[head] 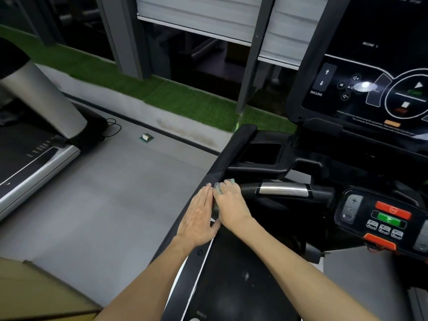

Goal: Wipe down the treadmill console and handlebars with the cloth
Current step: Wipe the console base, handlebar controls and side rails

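Both hands sit at the inner end of the black left side handlebar [228,156] of the treadmill, where it meets the crossbar. Right hand [228,200] is curled over a small pale green and white patterned cloth [218,185], fingers closed on it and pressing it to the bar; only a scrap of cloth shows at 11 o'clock from the knuckles. Left hand [199,215] lies flat just beside it at 8 o'clock, fingers straight and together, holding nothing, palm on the outer face of the bar, touching or nearly touching the right hand.

Black glossy console screen [370,86] sits well apart at 1 o'clock, lit with incline and play icons. Silver metal pulse grip [283,189] is at 3 o'clock from the cloth, with the lower control panel with red and green buttons [391,218] beyond it.

Judgement: wiping the handlebar joint is in hand; console looks not yet done.

Risks: the cloth is bunched small, so it could slip out under the palm and drop to the grey floor [104,193]. A wipe running right along the crossbar may press the green start button or speed keys and wake the belt. Wiping the lit screen may trigger touch controls. Frame is motion-blurred, so contact at the cloth edge is unclear.
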`<state>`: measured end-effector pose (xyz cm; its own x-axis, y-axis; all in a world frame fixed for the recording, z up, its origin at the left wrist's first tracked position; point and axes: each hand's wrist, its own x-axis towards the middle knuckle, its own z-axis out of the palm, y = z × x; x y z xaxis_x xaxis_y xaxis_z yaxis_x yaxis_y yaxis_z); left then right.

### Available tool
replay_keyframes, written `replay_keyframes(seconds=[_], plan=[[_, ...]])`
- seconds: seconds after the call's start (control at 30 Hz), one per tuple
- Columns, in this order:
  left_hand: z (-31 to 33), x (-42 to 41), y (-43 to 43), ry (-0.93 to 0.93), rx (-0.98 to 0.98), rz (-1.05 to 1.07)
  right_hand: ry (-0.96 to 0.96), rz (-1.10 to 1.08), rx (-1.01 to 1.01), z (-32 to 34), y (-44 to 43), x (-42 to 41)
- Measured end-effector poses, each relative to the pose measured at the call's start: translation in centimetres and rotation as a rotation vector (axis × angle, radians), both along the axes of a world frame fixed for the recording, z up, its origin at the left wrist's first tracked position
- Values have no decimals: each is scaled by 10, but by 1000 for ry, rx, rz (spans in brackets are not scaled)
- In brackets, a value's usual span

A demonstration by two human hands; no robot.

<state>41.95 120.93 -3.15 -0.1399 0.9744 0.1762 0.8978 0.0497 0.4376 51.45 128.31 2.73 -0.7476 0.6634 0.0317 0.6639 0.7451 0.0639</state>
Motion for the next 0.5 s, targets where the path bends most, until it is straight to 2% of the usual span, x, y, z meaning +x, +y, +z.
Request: replay_keyframes(seconds=[0.1,0.23,0.37,0.5], plan=[[1,1,-1,10,-28,0,-29,38,-27,-8,2,1],[0,1,-4,59,-59,10,-48,218,120,0,15,40],[1,2,-2,55,-34,10,-5,242,243,17,24,83],[0,2,-4,47,-46,10,-119,267,261,6,24,59]])
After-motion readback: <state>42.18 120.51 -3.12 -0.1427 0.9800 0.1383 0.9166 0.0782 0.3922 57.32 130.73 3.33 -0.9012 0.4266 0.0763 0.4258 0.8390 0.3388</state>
